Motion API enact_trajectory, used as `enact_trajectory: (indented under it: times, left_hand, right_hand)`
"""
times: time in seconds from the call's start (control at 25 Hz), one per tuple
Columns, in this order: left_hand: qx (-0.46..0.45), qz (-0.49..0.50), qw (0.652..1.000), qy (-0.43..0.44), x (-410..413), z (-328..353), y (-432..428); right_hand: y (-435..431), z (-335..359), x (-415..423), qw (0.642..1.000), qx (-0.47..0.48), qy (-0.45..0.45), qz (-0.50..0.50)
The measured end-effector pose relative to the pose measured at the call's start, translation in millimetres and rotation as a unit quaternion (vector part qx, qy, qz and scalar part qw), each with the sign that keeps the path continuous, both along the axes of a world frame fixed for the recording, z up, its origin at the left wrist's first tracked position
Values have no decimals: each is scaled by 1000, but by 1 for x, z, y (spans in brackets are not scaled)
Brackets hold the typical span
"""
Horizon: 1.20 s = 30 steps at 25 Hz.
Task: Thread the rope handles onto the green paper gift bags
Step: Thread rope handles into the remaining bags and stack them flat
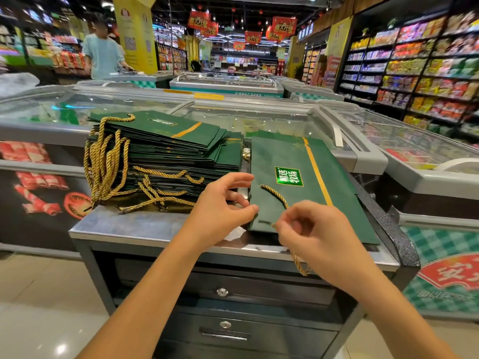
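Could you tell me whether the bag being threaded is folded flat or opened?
Folded flat: the green bag lies as a thin sheet on the counter.

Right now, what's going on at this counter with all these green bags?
A person is fitting a handle onto a flat green bag on the metal counter. The left hand grips the bag's edge while the right hand pinches a gold rope whose far end sits in one hole. A stack of bags with handles lies to the left.
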State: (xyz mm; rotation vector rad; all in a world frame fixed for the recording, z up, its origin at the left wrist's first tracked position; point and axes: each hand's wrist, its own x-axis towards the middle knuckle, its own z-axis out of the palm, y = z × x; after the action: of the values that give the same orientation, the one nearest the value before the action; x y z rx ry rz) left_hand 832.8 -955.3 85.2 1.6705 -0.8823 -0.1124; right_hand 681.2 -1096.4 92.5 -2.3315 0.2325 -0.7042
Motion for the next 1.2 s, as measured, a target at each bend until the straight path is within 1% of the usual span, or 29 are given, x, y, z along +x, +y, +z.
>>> enact_trajectory:
  times: [0.04,0.08,0.16,0.2,0.32,0.44,0.6,0.84,0.92,1.04,1.2]
  left_hand:
    - [4,-18,1000,2,0,1,0]
    - [8,-33,999,9,0,2,1]
    - [11,-55,998,28,0,4,1]
    - [12,-62,997,36,-1,5,2]
    - [23,-59,997,49,-3,7,1]
    - [21,-28,997,70,-2,7,0]
    - [50,-6,995,88,-2,7,-3]
    - [68,-13,995,71,-7,11,-3]
    - [73,-24,995,71,-8,12,-3]
    - [78,-32,993,78,-8,12,-2]
    - [77,-24,993,82,-3,8,-4]
  right_hand:
    - [-5,5,0,999,28,-38,2]
    - [-11,7,2,997,26,-71,-8]
    - [-22,11,9,995,-15,-93,-35]
    - [-26,10,13,996,-20,-78,-40]
    - [-28,-3,12,1000,6,-15,-23]
    - [-26,-4,-1,1000,-14,6,2]
    - [-23,12,-8,998,50,16,41]
    - [-39,40,34,994,96,16,51]
    - [-44,48,53,996,74,12,50]
    - [-49,42,76,998,54,-9,37]
    - [-53,17,80,997,53,-36,41]
